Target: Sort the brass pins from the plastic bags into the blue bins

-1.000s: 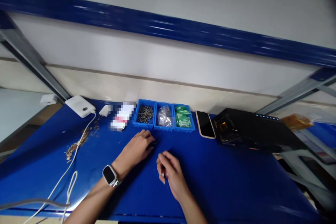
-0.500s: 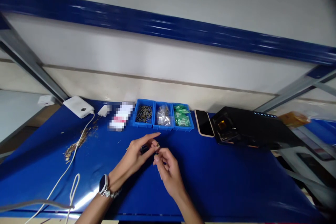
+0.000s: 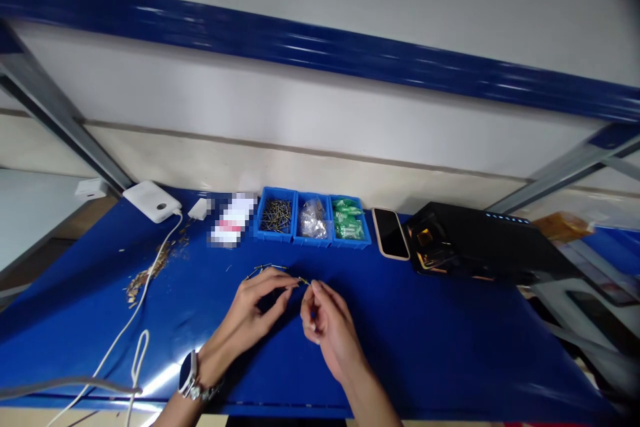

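Table front edge: the blue table (image 3: 440,353) showed bare along its front right; a grey cable (image 3: 70,383) and a looped white cord (image 3: 140,353) lay across its front left corner.
Left hand: the left hand (image 3: 255,307), with a watch (image 3: 188,372) at its wrist, arched over the table's middle, thumb and fingers slightly apart; whether its fingertips touched the slim piece could not be told.
Right hand: the right hand (image 3: 331,327) had thumb and forefinger together on one end of a slim brass-coloured piece (image 3: 304,280).
Slim piece: above the table's middle, between both hands' fingertips.
Loose rods: thin rods (image 3: 273,267) lay just beyond the left hand, which partly hid them.
Left side: a white cable (image 3: 145,290) ran from the front edge past scattered crumbs (image 3: 145,279) to a white power bank (image 3: 153,201) near the back left corner.
Back edge: three blue bins (image 3: 311,241) stood touching, holding rods, clear bags and green bags; a pixelated item lay left of them, a phone (image 3: 391,235) right.
Back right: a black box (image 3: 493,237) took up space beyond the phone.
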### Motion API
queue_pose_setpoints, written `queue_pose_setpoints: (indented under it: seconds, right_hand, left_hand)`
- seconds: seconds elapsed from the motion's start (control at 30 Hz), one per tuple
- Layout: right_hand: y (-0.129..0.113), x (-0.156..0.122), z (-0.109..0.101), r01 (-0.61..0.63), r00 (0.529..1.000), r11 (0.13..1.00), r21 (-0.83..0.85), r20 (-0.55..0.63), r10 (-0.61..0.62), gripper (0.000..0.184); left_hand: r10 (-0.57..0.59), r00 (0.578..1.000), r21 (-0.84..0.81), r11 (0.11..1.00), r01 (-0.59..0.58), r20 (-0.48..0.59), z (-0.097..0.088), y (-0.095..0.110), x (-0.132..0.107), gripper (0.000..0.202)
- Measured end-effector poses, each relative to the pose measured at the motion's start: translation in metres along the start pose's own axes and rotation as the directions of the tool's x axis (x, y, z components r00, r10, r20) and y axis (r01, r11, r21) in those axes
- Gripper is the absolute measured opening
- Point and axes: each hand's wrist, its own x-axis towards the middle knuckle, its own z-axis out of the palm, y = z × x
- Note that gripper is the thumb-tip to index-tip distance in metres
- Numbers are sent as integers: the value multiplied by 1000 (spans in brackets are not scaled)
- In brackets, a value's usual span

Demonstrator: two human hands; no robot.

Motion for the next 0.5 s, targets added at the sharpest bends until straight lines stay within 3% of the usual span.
queue_pose_setpoints:
  seconds: [0.07, 0.17, 0.37, 0.43, 0.5]
  right_hand:
    - [1, 0, 0, -61, 998, 993, 101, -3, 62, 35]
    - [5, -1, -1, -57, 998, 994, 94, 3, 57, 36]
    - [4, -6, -2, -25, 999, 998, 59, 26, 23, 36]
    - [1, -9, -1, -20, 998, 997, 68, 61, 16, 39]
    - [-2, -10, 0, -5, 995, 998, 68, 95, -2, 43]
  left_hand:
    - [21, 1000, 26, 999, -21, 4, -1, 3, 0, 28]
    - [23, 999, 95, 995, -25, 26, -3, 6, 4, 42]
    - [65, 971, 153, 983, -102, 230, -17, 16, 18, 17]
    - [121, 961, 165, 972, -164, 247, -25, 23, 23, 14]
    - [215, 956, 206, 945, -255, 199, -34, 31, 32, 13]
